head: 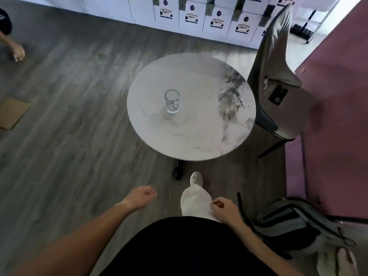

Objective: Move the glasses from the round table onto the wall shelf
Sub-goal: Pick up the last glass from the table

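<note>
The round table [191, 132] hides its own base; locker labels [217, 22] blur.

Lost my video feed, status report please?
Left hand and right hand empty, short of the round table. One glass upright on it. Nothing blocking.

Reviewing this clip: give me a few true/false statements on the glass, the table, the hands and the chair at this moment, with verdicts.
1. One glass stands upright on the round table. True.
2. The right hand is holding the glass. False: it is low, near the person's leg, well short of the table and holding nothing.
3. The left hand is holding nothing. True.
4. The glass lies on its side at the table's edge. False: it stands upright, left of the tabletop's centre.
5. A phone lies on the seat of the chair beside the table. True.
</note>
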The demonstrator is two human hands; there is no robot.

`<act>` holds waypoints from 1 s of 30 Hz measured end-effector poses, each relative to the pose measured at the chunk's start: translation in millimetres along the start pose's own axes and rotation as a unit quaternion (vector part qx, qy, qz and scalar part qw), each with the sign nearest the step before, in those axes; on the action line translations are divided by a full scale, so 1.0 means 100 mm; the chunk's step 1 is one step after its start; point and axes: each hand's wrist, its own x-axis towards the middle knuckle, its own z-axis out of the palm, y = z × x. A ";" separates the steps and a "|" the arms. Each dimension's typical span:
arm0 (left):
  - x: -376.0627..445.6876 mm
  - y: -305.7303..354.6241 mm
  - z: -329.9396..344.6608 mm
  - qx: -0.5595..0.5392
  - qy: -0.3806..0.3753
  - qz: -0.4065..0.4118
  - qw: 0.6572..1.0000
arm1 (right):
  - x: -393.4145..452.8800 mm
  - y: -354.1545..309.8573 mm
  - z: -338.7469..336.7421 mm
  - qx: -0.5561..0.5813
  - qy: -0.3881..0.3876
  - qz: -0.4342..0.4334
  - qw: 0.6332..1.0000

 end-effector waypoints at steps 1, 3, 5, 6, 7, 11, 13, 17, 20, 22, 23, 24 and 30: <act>0.13 0.14 -0.14 -0.008 0.018 0.007 1.000 | 0.12 -0.15 -0.12 0.022 0.021 -0.030 0.999; 0.32 0.41 -0.37 -0.025 0.054 0.016 0.998 | 0.34 -0.46 -0.38 0.063 0.053 -0.095 0.992; 0.46 0.67 -0.56 -0.041 0.092 0.016 0.995 | 0.54 -0.76 -0.66 0.066 0.066 -0.142 0.985; 0.53 0.77 -0.64 -0.054 0.112 0.015 0.992 | 0.65 -0.92 -0.79 0.066 0.065 -0.161 0.983; 0.59 0.85 -0.69 -0.067 0.127 0.015 0.989 | 0.75 -1.05 -0.90 0.067 0.063 -0.176 0.980; 0.90 1.14 -0.93 -0.133 0.182 0.009 0.974 | 1.25 -1.57 -1.23 0.010 0.019 -0.216 0.976; 1.02 1.25 -1.06 -0.170 0.194 0.004 0.966 | 1.41 -1.80 -1.29 -0.012 0.004 -0.228 0.973; 1.27 1.40 -1.37 -0.226 0.187 -0.011 0.956 | 1.65 -2.33 -1.29 -0.039 -0.016 -0.256 0.966; 1.44 1.49 -1.59 -0.250 0.170 -0.011 0.953 | 1.77 -2.72 -1.25 -0.061 0.002 -0.289 0.955; 1.53 1.55 -1.70 -0.261 0.159 -0.004 0.952 | 1.80 -2.95 -1.21 -0.082 0.007 -0.318 0.944; 1.57 1.57 -1.75 -0.262 0.152 0.002 0.953 | 1.83 -3.05 -1.19 -0.100 0.006 -0.333 0.938; 1.62 1.59 -1.79 -0.262 0.146 0.007 0.954 | 1.85 -3.13 -1.16 -0.119 0.003 -0.344 0.932; 1.85 1.60 -1.88 -0.256 0.101 0.032 0.961 | 1.98 -3.30 -0.97 -0.184 0.000 -0.327 0.927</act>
